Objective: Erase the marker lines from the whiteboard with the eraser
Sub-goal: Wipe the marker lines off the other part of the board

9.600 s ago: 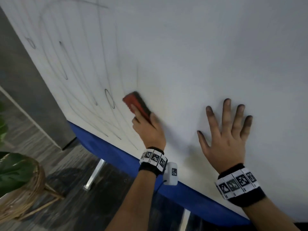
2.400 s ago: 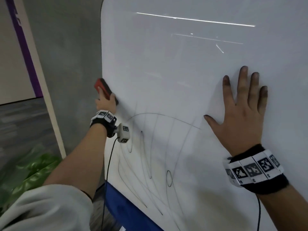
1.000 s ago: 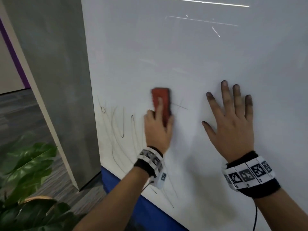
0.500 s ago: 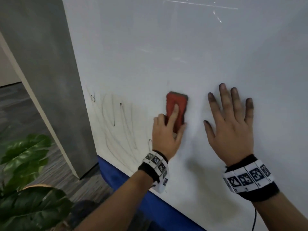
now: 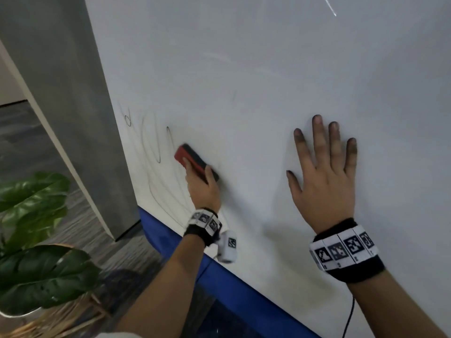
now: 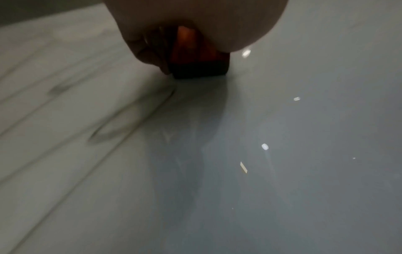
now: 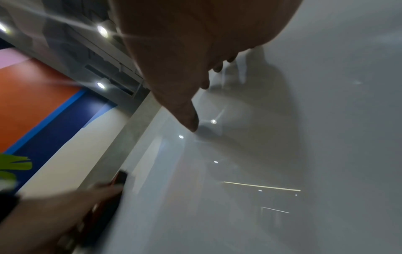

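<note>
Whiteboard (image 5: 268, 69): large white panel, upright, filling most of the head view; a blue band (image 5: 234, 291) is seen along its lower edge.

Marker lines (image 5: 156, 147): thin dark loops and curves, confined to the lower left part of the board, left of and below the eraser; in the left wrist view they are seen blurred (image 6: 104, 135).

Eraser (image 5: 195, 162): red body with dark felt, laid tilted against the board just right of the remaining lines; its felt face is pressed to the surface (image 6: 200, 68).

Left hand (image 5: 203, 189): closed around the eraser's lower end, fingers curled over the red back; a tagged wristband is worn.

Right hand (image 5: 322, 181): laid flat on the board well to the right of the eraser, fingers spread and straight, nothing held; fingertips (image 5: 299, 136) are darkened with smudge. In the right wrist view the thumb (image 7: 187, 116) is seen touching the board.

Grey pillar (image 5: 63, 93): set at the board's left edge.

Potted plant (image 5: 36, 252): green leaves at lower left, in a woven basket (image 5: 61, 318) on the floor.
</note>
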{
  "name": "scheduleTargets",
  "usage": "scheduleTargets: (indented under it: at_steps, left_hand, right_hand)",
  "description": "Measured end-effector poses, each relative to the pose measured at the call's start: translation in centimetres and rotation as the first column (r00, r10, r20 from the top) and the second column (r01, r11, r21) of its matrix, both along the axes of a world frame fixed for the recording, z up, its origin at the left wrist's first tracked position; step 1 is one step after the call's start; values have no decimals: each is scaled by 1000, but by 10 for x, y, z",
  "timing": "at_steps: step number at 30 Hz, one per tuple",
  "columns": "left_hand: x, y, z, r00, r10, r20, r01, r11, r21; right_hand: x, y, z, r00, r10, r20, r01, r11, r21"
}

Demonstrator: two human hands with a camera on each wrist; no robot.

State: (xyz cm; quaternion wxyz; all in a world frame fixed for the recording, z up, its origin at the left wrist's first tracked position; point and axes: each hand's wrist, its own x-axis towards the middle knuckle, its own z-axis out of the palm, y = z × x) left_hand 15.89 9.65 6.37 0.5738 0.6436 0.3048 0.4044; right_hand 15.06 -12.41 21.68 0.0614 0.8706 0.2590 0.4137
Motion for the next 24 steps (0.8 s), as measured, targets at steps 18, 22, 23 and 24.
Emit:
scheduleTargets:
  at_steps: [18, 22, 23, 24]
  left_hand:
    - [-16, -53, 113, 981, -171, 92, 115, 892, 437]
    - [-12, -24, 165, 984, -137, 109, 48, 809, 586]
    - [-10, -21, 171, 981, -148, 123, 50, 815, 578]
    - [-8, -21, 171, 976, -165, 139, 63, 834, 548]
  right_hand:
    - [-6, -15, -22, 999, 16, -44, -18, 999, -50]
    - [-3, -17, -24, 999, 31, -40, -32, 998, -46]
    - [-2, -17, -24, 999, 29, -43, -31, 998, -47]
    - [-2, -17, -25, 999, 25, -48, -27, 999, -47]
